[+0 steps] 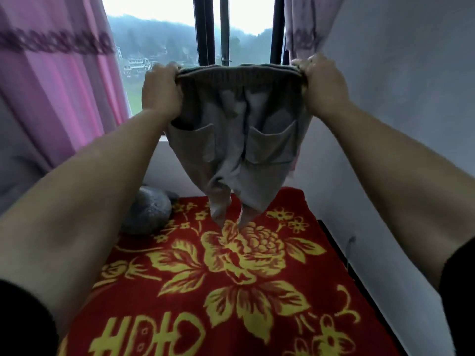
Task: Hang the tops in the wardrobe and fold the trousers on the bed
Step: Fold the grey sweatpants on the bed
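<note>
A pair of grey-beige trousers (239, 140) with two back pockets hangs in the air above the bed (231, 291). My left hand (160, 89) grips the left end of the ribbed waistband, and my right hand (322, 84) grips the right end, stretching the band flat between them. The legs dangle down and the cuffs hover just over the red blanket with yellow flowers. No tops or wardrobe are in view.
A grey pillow (147, 210) lies at the bed's far left corner. Pink curtains (59, 80) hang at the left, a window (205, 29) stands straight ahead, and a pale wall (398, 124) runs along the bed's right side.
</note>
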{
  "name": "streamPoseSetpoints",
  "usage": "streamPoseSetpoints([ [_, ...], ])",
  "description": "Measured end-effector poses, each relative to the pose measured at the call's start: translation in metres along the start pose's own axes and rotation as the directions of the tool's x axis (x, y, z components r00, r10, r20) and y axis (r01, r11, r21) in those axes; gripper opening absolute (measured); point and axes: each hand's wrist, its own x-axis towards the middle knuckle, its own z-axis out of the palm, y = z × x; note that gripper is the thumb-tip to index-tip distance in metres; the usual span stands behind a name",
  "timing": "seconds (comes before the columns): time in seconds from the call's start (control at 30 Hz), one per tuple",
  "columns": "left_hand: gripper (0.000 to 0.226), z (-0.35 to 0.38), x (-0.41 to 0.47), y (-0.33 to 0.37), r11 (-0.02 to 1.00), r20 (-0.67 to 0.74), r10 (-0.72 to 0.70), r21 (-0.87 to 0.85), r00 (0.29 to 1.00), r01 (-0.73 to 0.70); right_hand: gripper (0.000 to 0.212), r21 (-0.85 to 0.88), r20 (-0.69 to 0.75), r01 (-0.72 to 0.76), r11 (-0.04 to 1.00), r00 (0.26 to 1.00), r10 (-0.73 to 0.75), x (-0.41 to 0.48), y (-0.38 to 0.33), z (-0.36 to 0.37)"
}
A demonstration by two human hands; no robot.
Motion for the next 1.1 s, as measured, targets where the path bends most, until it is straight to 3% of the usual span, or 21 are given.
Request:
streamPoseSetpoints([
  [0.2,0.036,0.032,-0.080,-0.027,0.994,0.197,0.005,0.105,0.980,-0.026,0.046,-0.029,0.205,0.004,1.000,0.979,0.002,-0.083,-0.004,0.037],
  [0.33,0.037,0.080,-0.196,-0.057,0.985,0.407,-0.065,0.175,0.911,-0.008,0.039,0.001,0.474,-0.041,0.999,0.880,0.036,-0.180,-0.007,0.093],
  [0.43,0.037,0.115,-0.316,-0.079,0.967,0.620,-0.148,0.255,0.771,-0.019,0.038,-0.011,0.678,-0.069,0.998,0.732,0.059,-0.285,-0.011,0.142],
  [0.57,0.032,0.138,-0.474,-0.097,0.945,0.847,-0.208,0.303,0.489,-0.122,0.049,-0.036,0.856,-0.091,0.995,0.511,0.077,-0.438,-0.018,0.196],
  [0.67,0.028,0.140,-0.564,-0.102,0.941,0.920,-0.233,0.294,0.315,-0.164,0.049,-0.045,0.932,-0.055,0.997,0.356,0.062,-0.528,-0.024,0.212],
  [0.77,0.024,0.135,-0.620,-0.099,0.939,0.944,-0.250,0.291,0.215,-0.183,0.048,-0.051,0.966,-0.010,0.999,0.254,0.051,-0.584,-0.031,0.213],
  [0.9,0.020,0.132,-0.647,-0.095,0.906,0.958,-0.194,0.258,0.212,-0.336,0.043,-0.060,0.975,0.000,0.998,0.215,0.059,-0.618,-0.037,0.208],
  [0.97,0.020,0.134,-0.655,-0.092,0.900,0.967,-0.168,0.230,0.191,-0.371,0.040,-0.049,0.969,0.018,0.999,0.242,0.043,-0.630,-0.039,0.206],
  [1.1,0.031,0.137,-0.694,-0.091,0.924,0.969,-0.189,0.231,0.160,-0.305,0.048,-0.003,0.950,0.084,0.996,0.311,-0.023,-0.676,-0.043,0.208],
])
